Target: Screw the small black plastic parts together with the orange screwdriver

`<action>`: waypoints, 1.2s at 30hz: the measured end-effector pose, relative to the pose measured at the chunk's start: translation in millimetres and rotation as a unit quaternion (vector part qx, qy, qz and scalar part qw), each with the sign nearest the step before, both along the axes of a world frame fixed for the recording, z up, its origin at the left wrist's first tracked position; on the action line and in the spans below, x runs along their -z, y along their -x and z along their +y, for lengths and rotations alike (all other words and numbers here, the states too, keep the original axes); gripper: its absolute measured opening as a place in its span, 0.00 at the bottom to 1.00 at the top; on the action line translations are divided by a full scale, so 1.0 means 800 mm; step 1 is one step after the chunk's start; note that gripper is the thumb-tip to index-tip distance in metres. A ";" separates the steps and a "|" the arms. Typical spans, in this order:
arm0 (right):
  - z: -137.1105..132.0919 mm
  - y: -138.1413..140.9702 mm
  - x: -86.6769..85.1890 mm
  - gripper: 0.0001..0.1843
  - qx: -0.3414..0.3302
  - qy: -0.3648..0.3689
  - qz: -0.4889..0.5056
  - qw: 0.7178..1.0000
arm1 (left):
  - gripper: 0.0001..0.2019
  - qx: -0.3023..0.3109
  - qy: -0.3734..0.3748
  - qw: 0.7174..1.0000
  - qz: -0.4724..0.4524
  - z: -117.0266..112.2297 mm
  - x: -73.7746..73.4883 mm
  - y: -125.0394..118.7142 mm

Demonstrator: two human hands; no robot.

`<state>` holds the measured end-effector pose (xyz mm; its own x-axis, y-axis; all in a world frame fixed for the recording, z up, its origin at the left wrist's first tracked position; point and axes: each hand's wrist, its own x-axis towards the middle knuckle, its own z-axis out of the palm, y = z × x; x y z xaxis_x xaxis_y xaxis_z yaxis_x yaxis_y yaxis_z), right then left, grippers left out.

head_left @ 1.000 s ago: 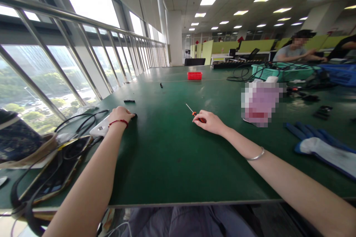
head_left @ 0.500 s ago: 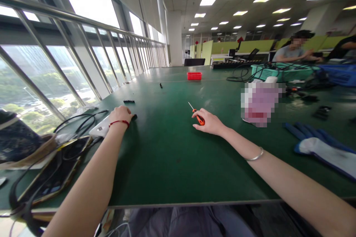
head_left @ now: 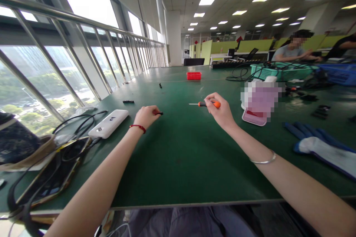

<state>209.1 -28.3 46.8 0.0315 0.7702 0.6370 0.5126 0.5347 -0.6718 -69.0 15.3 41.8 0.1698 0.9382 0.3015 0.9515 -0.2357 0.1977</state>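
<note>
My left hand [head_left: 147, 116] is closed over the green table, pinching a small black piece [head_left: 160, 113] whose tip sticks out past the fingers; the rest of it is hidden. To the right, my right hand [head_left: 221, 111] grips an orange and black screwdriver [head_left: 202, 104] by its handle. Its thin metal shaft points left, toward my left hand, and the two are apart. Farther back on the table lie a black strip-like part [head_left: 128, 102] and a tiny dark part [head_left: 160, 85].
A white power bank [head_left: 109, 123], cables and a phone [head_left: 52, 170] lie at left. A red bin [head_left: 194, 76] stands far back. At right are a pink, partly blurred object [head_left: 254, 116], blue-and-white gloves [head_left: 322, 146] and a green basket [head_left: 283, 72]. Another person [head_left: 292, 52] sits behind.
My left hand has moved right, away from the power bank, with the black piece. My right hand has risen slightly and shifted right, and the screwdriver has turned from slanted to nearly level.
</note>
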 end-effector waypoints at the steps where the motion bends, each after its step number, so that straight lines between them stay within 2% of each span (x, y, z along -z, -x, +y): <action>1: -0.003 -0.001 -0.005 0.11 0.008 -0.022 0.022 0.999 | 0.08 0.076 0.002 0.997 -0.019 -0.005 0.005 -0.023; 3: -0.007 -0.003 -0.012 0.12 0.027 -0.048 0.041 0.998 | 0.07 0.200 0.015 0.979 -0.034 -0.018 0.016 -0.067; 4: -0.009 -0.004 -0.014 0.14 0.033 -0.052 0.043 0.997 | 0.07 0.240 0.017 0.970 -0.027 -0.024 0.022 -0.085; 6: -0.012 -0.005 -0.017 0.17 0.035 -0.053 0.040 0.997 | 0.06 0.272 0.005 0.962 -0.011 -0.033 0.032 -0.110; 10: -0.014 -0.004 -0.017 0.17 0.035 -0.048 0.017 0.998 | 0.05 0.289 -0.028 0.957 -0.007 -0.037 0.042 -0.117; 18: -0.010 -0.006 -0.016 0.17 0.023 -0.055 0.016 0.998 | 0.05 0.295 -0.042 0.955 0.007 -0.039 0.041 -0.113; 31: -0.012 -0.003 -0.015 0.17 0.029 -0.051 0.017 0.998 | 0.05 0.302 -0.038 0.953 0.000 -0.038 0.044 -0.111; 36: -0.007 -0.006 -0.020 0.17 0.000 -0.023 0.019 1.000 | 0.04 0.295 -0.020 0.955 -0.033 -0.037 0.044 -0.112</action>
<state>213.9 -34.3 62.5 0.0558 0.7402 0.6701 0.4871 0.5657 -0.6654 20.7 -14.5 6.3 0.6439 0.6730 0.3640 0.6368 -0.7351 0.2326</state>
